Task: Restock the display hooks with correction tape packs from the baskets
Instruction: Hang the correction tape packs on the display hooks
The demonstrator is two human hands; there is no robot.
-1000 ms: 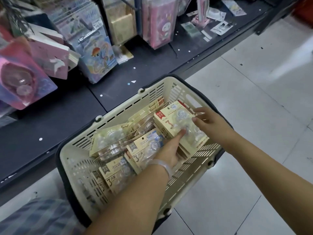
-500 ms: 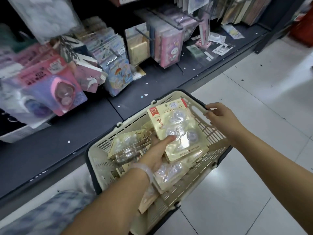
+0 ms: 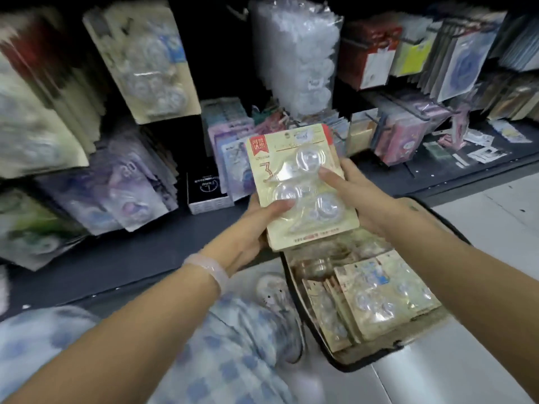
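Currently both hands, left (image 3: 248, 228) and right (image 3: 358, 196), grip a correction tape pack (image 3: 300, 185) mid-frame, above the basket (image 3: 379, 357).

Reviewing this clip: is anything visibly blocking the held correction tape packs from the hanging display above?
Nothing visible. The left hand and right hand hold the correction tape packs up in open space before the hanging packs; the hooks themselves are too blurred to make out.

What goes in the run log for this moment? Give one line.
phase: pack lifted | left hand: grips correction tape pack | right hand: grips same pack | basket: more packs inside | hung: not yet
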